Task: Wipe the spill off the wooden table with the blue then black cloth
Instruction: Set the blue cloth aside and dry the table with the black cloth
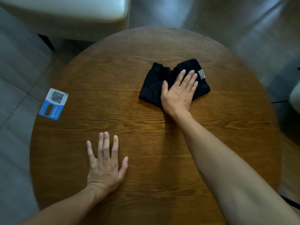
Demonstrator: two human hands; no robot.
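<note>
A folded black cloth (154, 83) with a small grey label lies on the round wooden table (113, 95), right of centre. My right hand (179, 92) presses flat on the cloth's near right part, fingers spread and pointing away. My left hand (106, 163) rests palm down on the bare wood near the front left, fingers apart, holding nothing. No blue cloth is in view, and I can make out no spill on the wood.
A blue and white card with a QR code (54, 103) sits at the table's left edge. A pale cushioned seat (68, 15) stands beyond the table at the back left. Grey tiled floor (243, 30) surrounds the table.
</note>
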